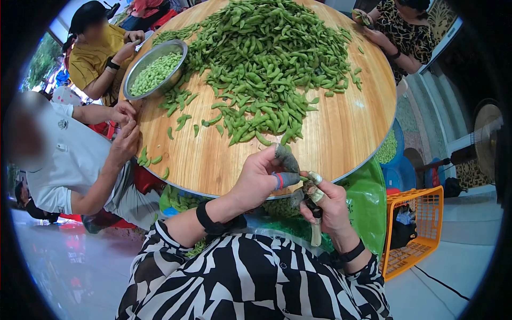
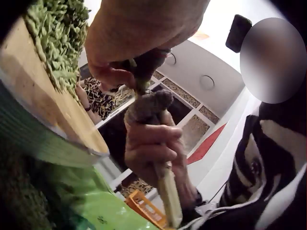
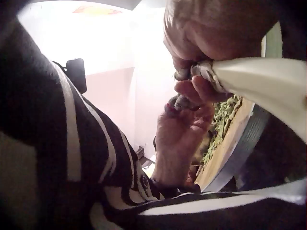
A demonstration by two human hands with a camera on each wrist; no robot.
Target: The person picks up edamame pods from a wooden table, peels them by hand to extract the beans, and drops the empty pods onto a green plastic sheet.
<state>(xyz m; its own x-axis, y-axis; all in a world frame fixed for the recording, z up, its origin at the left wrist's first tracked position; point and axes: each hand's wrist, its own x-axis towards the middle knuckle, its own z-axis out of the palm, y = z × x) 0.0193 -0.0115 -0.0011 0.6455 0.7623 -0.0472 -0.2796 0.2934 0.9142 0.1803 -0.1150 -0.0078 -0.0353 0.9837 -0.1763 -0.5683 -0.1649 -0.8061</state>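
Observation:
Over the table's near edge, my left hand [image 1: 255,180] pinches a green soybean pod [image 1: 303,178] between thumb and forefinger. Dark grey covers wrap those two fingertips. My right hand [image 1: 334,207] meets it there, its fingers curled round a tool with a long, flat, pale handle [image 1: 316,232]; the working end is hidden in the grip. Pale wrapping covers some of the right fingers. In the right wrist view the pale handle [image 3: 268,82] sticks out behind the fist. A large heap of soybean pods [image 1: 277,58] lies on the round wooden table [image 1: 346,128] beyond both hands.
A metal bowl [image 1: 181,64] of shelled beans stands at the table's left. Three other people sit around the table. Green plastic sheeting [image 1: 368,202] hangs below the near edge. To the right are an orange crate [image 1: 437,229], a blue tub [image 1: 397,154] of beans and a fan [image 1: 486,128].

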